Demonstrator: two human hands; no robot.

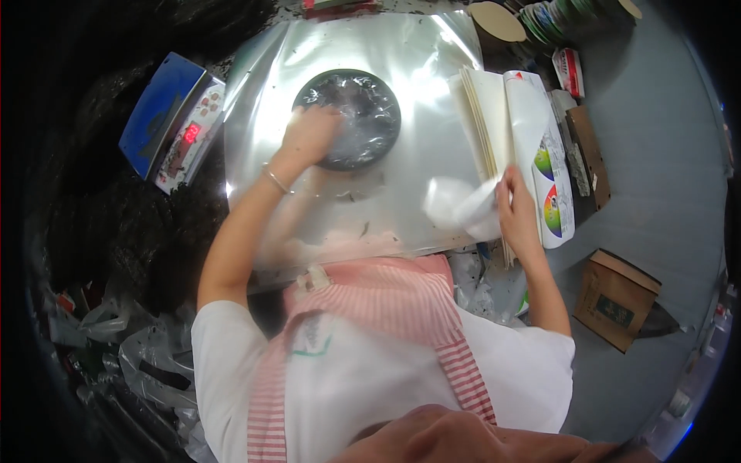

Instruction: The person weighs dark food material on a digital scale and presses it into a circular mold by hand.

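Note:
A round black disc (370,136), its top covered by crinkled clear plastic film, lies on a shiny metal work surface (425,139). My left hand (314,134) is over the disc's left part, fingers bent down onto the film; whether they pinch it is blurred. Farther right, my right hand (515,205) grips the edge of a thin white sheet (457,202), whose free end is motion-blurred above the metal. Just beyond that hand is a stack of pale paper sheets (489,124). White printed sheets with coloured round designs (553,208) curl along its right side.
At left stands a digital scale (191,133) with a blue pan (162,110), amid dark loose material (110,226). Clear plastic bags (156,359) lie lower left. A brown box (616,301) sits on the grey surface at right. Stacked round items (556,23) stand upper right.

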